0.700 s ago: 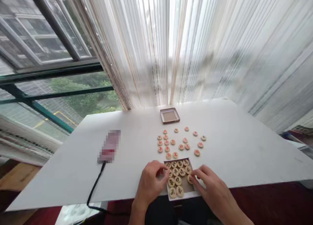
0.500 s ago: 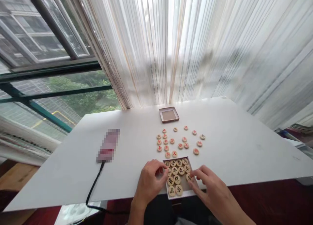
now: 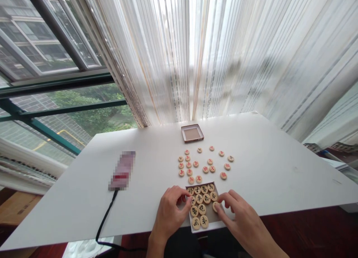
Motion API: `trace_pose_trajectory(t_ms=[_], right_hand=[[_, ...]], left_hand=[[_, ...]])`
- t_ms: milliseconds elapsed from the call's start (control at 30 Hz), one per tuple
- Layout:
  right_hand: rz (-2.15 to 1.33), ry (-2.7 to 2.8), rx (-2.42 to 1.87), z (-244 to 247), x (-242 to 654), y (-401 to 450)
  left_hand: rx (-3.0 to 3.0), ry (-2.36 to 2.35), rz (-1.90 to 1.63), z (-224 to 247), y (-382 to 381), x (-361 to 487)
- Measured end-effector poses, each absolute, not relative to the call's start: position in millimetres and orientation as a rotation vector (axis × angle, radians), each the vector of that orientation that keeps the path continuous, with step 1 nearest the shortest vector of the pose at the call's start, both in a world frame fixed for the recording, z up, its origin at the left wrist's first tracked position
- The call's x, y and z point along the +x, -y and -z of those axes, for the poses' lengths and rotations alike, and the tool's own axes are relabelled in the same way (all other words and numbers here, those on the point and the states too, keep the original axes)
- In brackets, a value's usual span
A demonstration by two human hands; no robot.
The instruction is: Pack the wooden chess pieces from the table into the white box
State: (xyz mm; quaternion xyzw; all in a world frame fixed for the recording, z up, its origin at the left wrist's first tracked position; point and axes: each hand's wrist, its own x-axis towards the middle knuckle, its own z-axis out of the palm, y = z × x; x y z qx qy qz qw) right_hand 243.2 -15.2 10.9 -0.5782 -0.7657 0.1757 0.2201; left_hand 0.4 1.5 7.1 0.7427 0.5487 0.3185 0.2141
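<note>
The 2 hands are apart, at opposite sides of an open box [image 3: 215, 226] on the counter [image 3: 151, 213]. The left hand [image 3: 170, 209] has its thumb and index finger at the box's left edge; whether they clamp it, I cannot tell. The right hand [image 3: 240, 215] has thumb and index finger parted, the thumb on 1 disc [image 3: 214, 206] inside the box, near its right wall. The step in hand looks like adjusting that disc; the next move calls for light thumb pressure, without jostling its neighbours. Beyond the hands lie red-marked discs [image 3: 196, 164] and a shallow tray [image 3: 192, 140].
</note>
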Motion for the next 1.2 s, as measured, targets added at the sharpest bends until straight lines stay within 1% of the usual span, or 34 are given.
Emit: trace_pose_trajectory(t_ms=[233,467,700,800,933,1067,1200], right_hand=[[-0.59,2.098,-1.588,-21.9,250.7,8.2],[-0.557,2.107,-1.668,-9.0,237.0,14.3],[-0.633,2.032,-1.568,-14.7,249.5,11.7],[-0.546,1.891,-1.555,-15.6,270.8,-9.7],[-0.324,1.78,-1.558,-8.7,307.6,-60.8],[-0.392,1.969,-1.456,0.2,332.1,-101.8],[-0.367,2.02,-1.428,5.1,336.4,-113.8]], left_hand=[[2.058,-1.528,-0.887,-5.1,-0.3,0.3],[2.065,-1.516,-0.903,-7.2,-0.7,1.0],[2.06,-1.525,-0.882,-7.4,-0.6,1.0],[2.062,-1.519,-0.89,-8.3,-0.5,1.4],[2.07,-1.515,-0.909,-8.9,-0.2,1.3],[2.071,-1.518,-0.928,-7.5,-0.3,1.3],[2.064,-1.519,-0.927,-5.8,0.2,1.5]])
